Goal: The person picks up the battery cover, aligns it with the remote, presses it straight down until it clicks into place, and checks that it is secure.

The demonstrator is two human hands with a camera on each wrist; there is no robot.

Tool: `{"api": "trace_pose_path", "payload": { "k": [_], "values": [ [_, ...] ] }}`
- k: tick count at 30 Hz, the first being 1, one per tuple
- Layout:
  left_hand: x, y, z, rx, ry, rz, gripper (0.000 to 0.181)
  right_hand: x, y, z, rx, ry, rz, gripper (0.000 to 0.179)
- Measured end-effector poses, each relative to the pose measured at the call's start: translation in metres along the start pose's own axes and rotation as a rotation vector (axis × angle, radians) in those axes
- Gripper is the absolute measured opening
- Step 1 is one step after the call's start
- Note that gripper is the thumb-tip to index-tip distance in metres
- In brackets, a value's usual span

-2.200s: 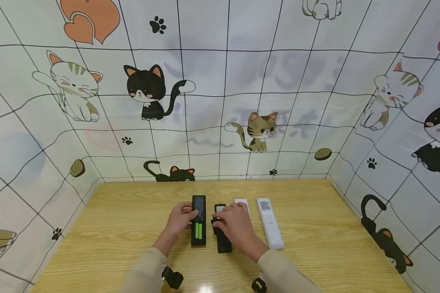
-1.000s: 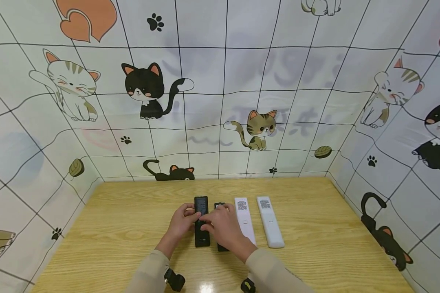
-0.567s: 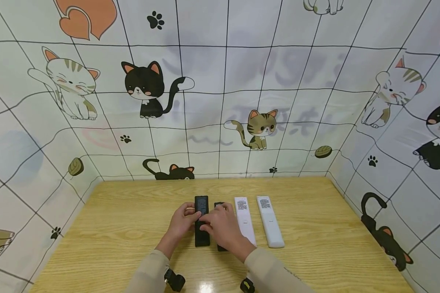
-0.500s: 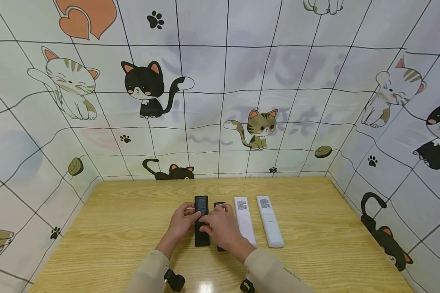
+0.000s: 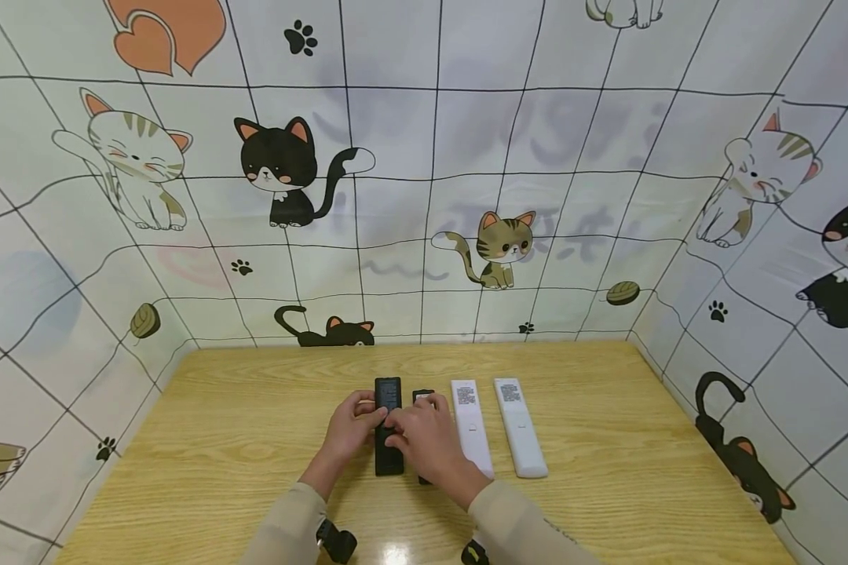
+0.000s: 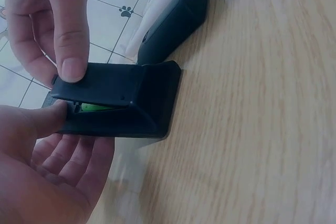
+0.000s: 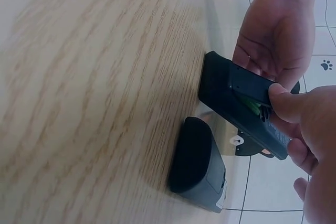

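My left hand (image 5: pixel 351 430) grips a black remote control (image 5: pixel 389 463) from its left side, thumb on the near edge and fingers curled beneath it. In the left wrist view, a black battery cover (image 6: pixel 105 82) lies tilted over the remote's battery compartment. A green battery (image 6: pixel 95 107) shows through the gap under the raised edge. My right hand (image 5: pixel 429 439) pinches the cover's raised end, its thumb on top, as the right wrist view also shows. A second black remote (image 7: pixel 197 161) lies on the table just to the right, mostly hidden under my right hand in the head view.
Two white remotes (image 5: pixel 471 428) (image 5: pixel 520 428) lie side by side to the right, backs up with printed labels. The wooden table (image 5: pixel 254 408) ends at a cat-patterned cloth (image 5: pixel 396 196) behind and at both sides.
My right hand has moved left from above the second black remote, bringing the cover over the two green batteries exposed earlier. Over the last second both hands stay almost still.
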State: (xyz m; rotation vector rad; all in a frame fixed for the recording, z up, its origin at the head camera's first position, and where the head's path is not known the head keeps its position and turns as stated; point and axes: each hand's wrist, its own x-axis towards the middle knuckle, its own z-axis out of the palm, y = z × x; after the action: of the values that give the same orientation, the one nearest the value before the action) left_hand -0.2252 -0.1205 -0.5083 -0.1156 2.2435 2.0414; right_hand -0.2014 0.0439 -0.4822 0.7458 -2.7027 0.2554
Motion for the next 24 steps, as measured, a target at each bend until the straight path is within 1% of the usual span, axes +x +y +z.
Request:
{"api": "trace_pose_path", "payload": {
  "k": [6,9,15,20,24],
  "values": [
    [-0.0031,0.0030,0.0012,-0.009,0.000,-0.014,0.036,0.0004,0.0002,0.0029,-0.030,0.017,0.005,0.024],
    [-0.0043,0.0039,0.0016,-0.001,0.004,-0.019,0.036,0.0009,0.0002,0.0043,-0.035,0.013,0.007,0.023],
    [-0.0025,0.0023,0.0014,0.018,0.013,-0.034,0.033,0.0014,-0.0001,0.0062,-0.048,-0.008,0.020,0.024],
    [-0.0029,0.0027,0.0013,0.018,0.016,-0.031,0.031,0.0020,-0.0002,0.0058,-0.065,-0.014,0.023,0.024],
    [-0.0053,0.0052,0.0020,0.018,0.013,-0.024,0.032,0.0023,0.0009,0.0054,-0.070,-0.001,0.024,0.024]
  ]
}}
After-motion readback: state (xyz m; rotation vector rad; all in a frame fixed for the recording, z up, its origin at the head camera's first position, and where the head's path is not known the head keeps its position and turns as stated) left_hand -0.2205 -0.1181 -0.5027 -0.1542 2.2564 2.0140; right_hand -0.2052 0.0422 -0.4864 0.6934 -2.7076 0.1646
